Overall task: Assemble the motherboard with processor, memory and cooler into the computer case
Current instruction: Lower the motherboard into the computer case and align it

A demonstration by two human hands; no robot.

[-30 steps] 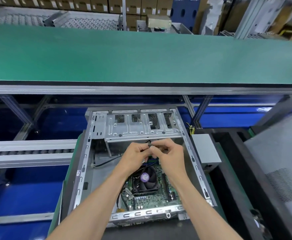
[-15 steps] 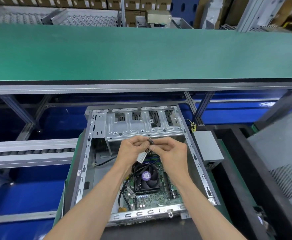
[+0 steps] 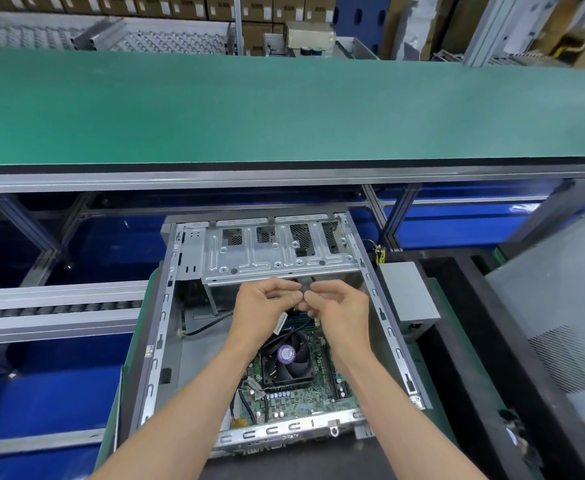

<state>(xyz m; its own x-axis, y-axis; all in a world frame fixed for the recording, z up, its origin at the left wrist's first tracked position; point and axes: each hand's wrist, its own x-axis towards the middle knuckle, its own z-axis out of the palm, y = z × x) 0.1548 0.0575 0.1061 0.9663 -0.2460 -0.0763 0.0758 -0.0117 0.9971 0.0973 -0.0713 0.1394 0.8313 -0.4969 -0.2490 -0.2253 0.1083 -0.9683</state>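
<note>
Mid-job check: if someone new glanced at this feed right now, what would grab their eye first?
Two hands, left hand and right hand, meet over the open computer case, pinching a small connector between them. Below them the black cooler fan with its purple label sits on the green motherboard. Beyond, a wide green conveyor belt spans the view.

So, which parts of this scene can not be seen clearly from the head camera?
- Small part pinched between the left hand and right hand: fingers cover it and it is too small to identify.
- Memory on the board: both hands hide that area.
- Label hanging below the left hand: text too small.
- Case near end: forearms cover part of it.
</note>
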